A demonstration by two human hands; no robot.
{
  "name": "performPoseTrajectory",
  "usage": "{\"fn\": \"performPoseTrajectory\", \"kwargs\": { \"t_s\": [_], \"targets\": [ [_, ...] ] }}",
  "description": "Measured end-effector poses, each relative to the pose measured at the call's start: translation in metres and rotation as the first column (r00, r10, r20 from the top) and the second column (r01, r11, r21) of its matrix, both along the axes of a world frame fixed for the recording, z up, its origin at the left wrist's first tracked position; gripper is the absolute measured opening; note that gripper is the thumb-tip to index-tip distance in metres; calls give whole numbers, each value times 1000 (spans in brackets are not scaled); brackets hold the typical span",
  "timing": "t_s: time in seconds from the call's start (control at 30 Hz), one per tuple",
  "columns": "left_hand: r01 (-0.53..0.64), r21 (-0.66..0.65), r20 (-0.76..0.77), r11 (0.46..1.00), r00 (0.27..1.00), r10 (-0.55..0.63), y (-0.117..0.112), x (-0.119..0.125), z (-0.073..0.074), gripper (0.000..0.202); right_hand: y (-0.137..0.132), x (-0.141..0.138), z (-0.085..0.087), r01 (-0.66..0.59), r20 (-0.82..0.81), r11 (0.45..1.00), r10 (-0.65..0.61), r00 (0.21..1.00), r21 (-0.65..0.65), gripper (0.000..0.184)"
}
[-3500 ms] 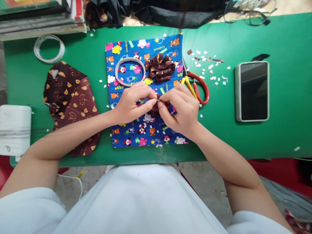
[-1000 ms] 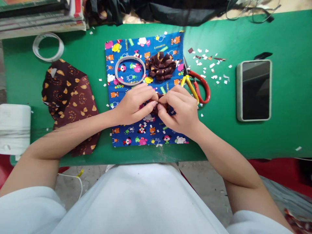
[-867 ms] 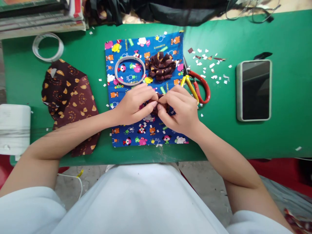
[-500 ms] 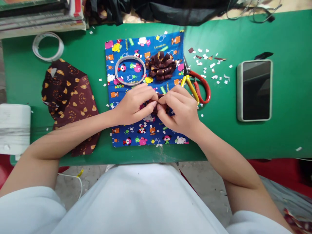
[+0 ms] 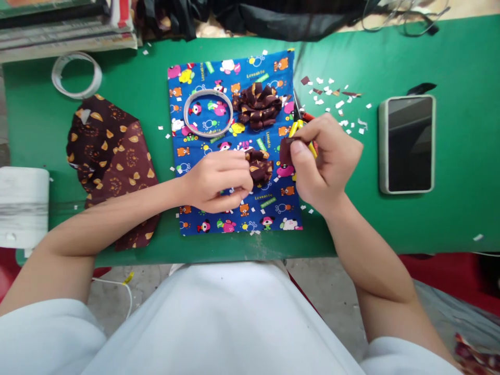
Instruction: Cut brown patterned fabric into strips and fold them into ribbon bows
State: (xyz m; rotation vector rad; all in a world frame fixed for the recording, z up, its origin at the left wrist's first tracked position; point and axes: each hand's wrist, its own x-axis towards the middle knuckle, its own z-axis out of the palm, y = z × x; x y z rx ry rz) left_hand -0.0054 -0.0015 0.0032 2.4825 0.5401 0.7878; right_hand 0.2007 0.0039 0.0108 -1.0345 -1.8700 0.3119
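Rightward was drawn the right hand (image 5: 328,161), brown fabric piece (image 5: 286,151) pinched; the left hand (image 5: 219,179) was half-curled, hold unclear; the ruffled rosette (image 5: 263,170) could be crushed by its nudge.

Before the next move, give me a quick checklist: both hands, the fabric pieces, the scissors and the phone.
1. Right hand pinching the brown fabric strip: ok.
2. Left hand gripping the lower ruffled piece: cannot tell; the fingers hide any contact.
3. Upper rosette lying on the blue printed cloth: ok.
4. Scissors fully visible: not ok; the right hand partly covers their handles.
5. Smartphone apart from the right hand: ok.
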Motion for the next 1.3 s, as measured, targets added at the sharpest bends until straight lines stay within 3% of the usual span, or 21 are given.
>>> {"fn": "performPoseTrajectory", "kwargs": {
  "t_s": [0.1,0.2,0.37,0.57,0.7,0.8,0.87,0.93,1.07,1.3],
  "targets": [
    [147,142,-63,979,988,-139,-2,-1,-1,18,1,0,1,-4,-12,1000,4,1000,3,23],
    [188,249,-68,950,982,-176,-4,0,-2,24,0,0,0,-3,37,1000,4,999,-31,24],
    [229,232,-134,945,970,-202,-3,1,-1,35,0,1,-5,-12,79,996,19,997,-85,24],
    [210,255,-24,944,977,-211,-3,0,-2,27,1,1,-7,-45,65,995,51,997,-90,17],
    [163,119,22,980,986,-167,-5,-2,-3,5,3,0,-5,-54,103,995,63,993,-86,12],
    [-11,-94,145,996,989,25,-5,-3,-4,6,4,0,-6,-58,159,998,62,985,-31,12],
    [-193,-261,184,946,952,245,-3,-3,-4,12,6,2,-9,-62,206,998,58,977,11,14],
    [-312,-401,157,862,903,400,0,-1,-5,20,7,4,-13,-84,254,996,72,965,35,13],
    [-313,-536,98,784,899,426,6,2,-4,31,9,7,-18,-141,330,989,117,937,49,9],
    [-284,-552,106,784,908,404,10,2,-3,17,13,8,-20,-195,421,978,144,896,79,16]
  ]
}}
